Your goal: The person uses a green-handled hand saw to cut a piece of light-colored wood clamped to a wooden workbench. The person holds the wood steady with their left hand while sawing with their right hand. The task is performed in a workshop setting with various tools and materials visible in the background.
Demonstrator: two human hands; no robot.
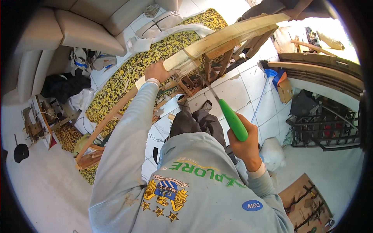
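Note:
A long pale wooden board (210, 42) runs along the top of a wooden frame (217, 62), rising toward the upper right. My left hand (157, 72) is closed round the board near its lower left end, with the thumb on top. In my right hand (246, 141) is the green handle of a handsaw (233, 119). Its thin blade reaches up and left to the board, lying across it right of my left hand. Motion smears the blade, so how deep it sits in the wood cannot be told.
Yellow-and-black speckled foam (128, 81) lies beside the frame. Another person's arm (301, 8) touches the board's far end. A beige sofa (85, 33) stands upper left, a black metal rack (326, 128) at right. A board with tools (307, 202) lies lower right.

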